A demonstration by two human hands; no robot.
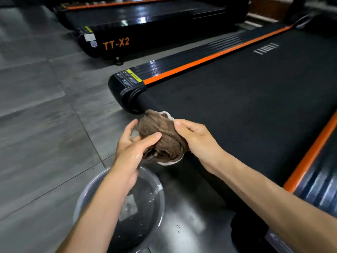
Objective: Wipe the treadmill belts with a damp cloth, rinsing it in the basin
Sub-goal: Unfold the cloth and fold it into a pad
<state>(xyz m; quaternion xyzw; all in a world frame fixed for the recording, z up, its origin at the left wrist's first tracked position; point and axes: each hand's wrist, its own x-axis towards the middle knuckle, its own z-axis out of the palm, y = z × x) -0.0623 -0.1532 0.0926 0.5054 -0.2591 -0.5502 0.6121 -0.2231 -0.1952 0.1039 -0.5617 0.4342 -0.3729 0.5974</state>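
A brown cloth with a pale edge is bunched into a twisted wad, held in the air above the floor at the rear end of the near treadmill's black belt. My right hand grips the cloth's right side. My left hand is wet and touches the cloth's left side with its thumb across the front and its fingers spread. A metal basin with water stands on the floor right under my left forearm.
The near treadmill has orange side strips and a black end cap. A second treadmill marked TT-X2 stands farther back on the left. Grey floor tiles lie to the left; the floor by the basin is wet.
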